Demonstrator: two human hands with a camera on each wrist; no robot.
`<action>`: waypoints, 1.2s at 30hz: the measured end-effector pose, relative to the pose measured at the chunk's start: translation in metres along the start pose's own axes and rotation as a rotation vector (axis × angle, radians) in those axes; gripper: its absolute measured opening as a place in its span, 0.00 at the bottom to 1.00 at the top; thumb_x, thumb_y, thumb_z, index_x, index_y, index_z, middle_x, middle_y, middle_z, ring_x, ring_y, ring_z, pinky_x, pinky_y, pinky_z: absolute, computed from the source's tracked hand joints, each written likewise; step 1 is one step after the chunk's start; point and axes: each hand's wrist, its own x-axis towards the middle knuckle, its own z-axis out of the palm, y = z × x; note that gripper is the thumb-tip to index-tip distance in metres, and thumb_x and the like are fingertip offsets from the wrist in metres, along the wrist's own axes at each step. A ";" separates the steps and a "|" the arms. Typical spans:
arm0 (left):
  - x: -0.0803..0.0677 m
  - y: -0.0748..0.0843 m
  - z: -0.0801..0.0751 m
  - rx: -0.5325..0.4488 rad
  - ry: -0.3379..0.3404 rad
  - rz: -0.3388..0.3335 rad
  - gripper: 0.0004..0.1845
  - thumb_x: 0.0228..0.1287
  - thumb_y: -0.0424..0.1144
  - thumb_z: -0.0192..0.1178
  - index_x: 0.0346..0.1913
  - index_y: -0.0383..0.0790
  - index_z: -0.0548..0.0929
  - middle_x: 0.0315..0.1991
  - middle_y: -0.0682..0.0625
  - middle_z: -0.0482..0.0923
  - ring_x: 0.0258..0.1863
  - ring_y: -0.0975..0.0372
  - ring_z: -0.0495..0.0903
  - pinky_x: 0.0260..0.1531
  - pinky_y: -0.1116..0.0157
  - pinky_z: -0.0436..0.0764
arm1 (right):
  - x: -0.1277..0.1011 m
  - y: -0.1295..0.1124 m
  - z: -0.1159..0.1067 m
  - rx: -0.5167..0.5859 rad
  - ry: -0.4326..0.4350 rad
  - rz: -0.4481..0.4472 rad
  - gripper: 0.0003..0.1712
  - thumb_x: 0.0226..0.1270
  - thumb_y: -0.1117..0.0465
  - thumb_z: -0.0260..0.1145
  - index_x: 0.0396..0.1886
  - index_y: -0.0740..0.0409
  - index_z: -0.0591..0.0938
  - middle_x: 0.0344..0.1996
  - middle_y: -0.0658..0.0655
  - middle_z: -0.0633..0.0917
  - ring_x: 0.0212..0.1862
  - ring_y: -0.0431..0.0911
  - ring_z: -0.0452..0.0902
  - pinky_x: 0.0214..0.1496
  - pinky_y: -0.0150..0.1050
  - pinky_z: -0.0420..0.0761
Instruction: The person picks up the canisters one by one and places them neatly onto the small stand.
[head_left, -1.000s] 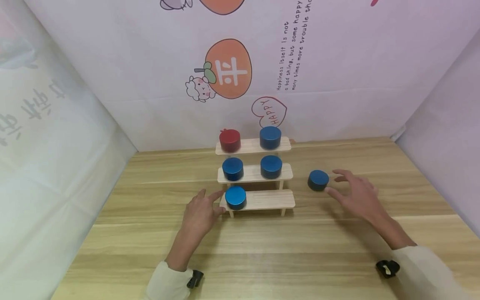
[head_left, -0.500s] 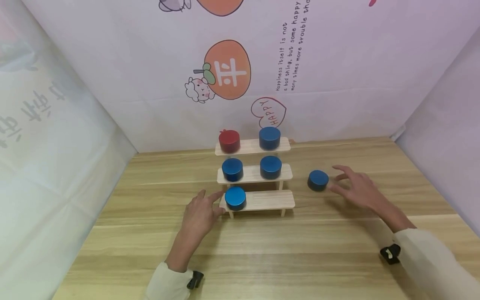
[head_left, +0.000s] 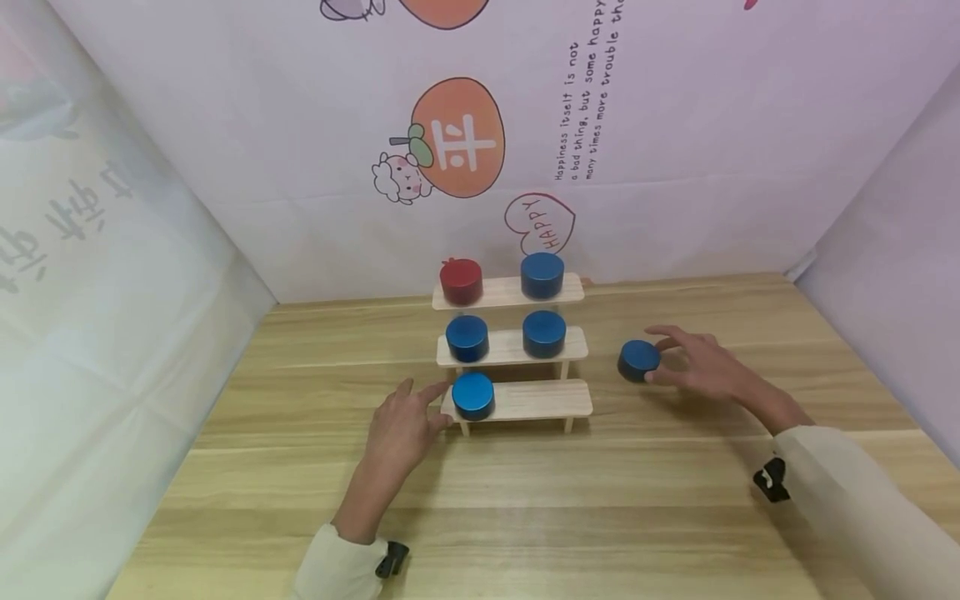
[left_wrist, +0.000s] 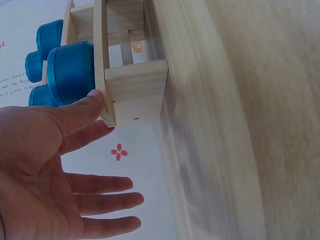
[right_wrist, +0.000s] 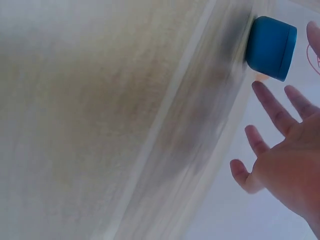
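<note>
A three-tier wooden display stand (head_left: 540,400) carries small round lidded tins. My left hand (head_left: 400,425) pinches the left end of its lowest tier between thumb and index finger, beside a bright blue tin (head_left: 473,395); in the left wrist view the other fingers of the left hand (left_wrist: 45,175) are stretched out. To the right of the stand, a loose blue tin (head_left: 639,361) rests on the table. My right hand (head_left: 701,365) reaches around its right side, thumb and index finger spread; in the right wrist view the fingers stand apart from the tin (right_wrist: 271,48).
On the middle tier stand two blue tins, a left one (head_left: 467,337) and a right one (head_left: 544,333). The top tier bears a red tin (head_left: 461,282) and a blue tin (head_left: 542,276). A printed white cloth (head_left: 675,125) hangs behind the wood-grain table (head_left: 495,517).
My right hand has moved in closer to the loose blue tin, its index finger now behind the tin and its thumb at the near side. The left hand and the stand have stayed put.
</note>
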 end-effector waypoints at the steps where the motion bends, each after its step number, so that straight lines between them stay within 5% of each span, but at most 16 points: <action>1: 0.000 0.000 0.000 0.000 -0.001 0.000 0.26 0.62 0.42 0.72 0.63 0.44 0.82 0.63 0.29 0.72 0.63 0.36 0.71 0.55 0.39 0.74 | 0.000 0.001 0.000 0.003 -0.004 -0.003 0.45 0.64 0.45 0.71 0.74 0.61 0.64 0.60 0.74 0.76 0.66 0.76 0.53 0.55 0.80 0.51; 36: -0.003 -0.003 0.001 -0.014 0.017 0.048 0.25 0.62 0.41 0.72 0.62 0.43 0.82 0.61 0.28 0.74 0.61 0.35 0.72 0.54 0.37 0.75 | 0.006 -0.006 0.005 0.024 -0.020 0.013 0.32 0.67 0.51 0.71 0.65 0.59 0.73 0.58 0.76 0.77 0.63 0.76 0.62 0.56 0.80 0.58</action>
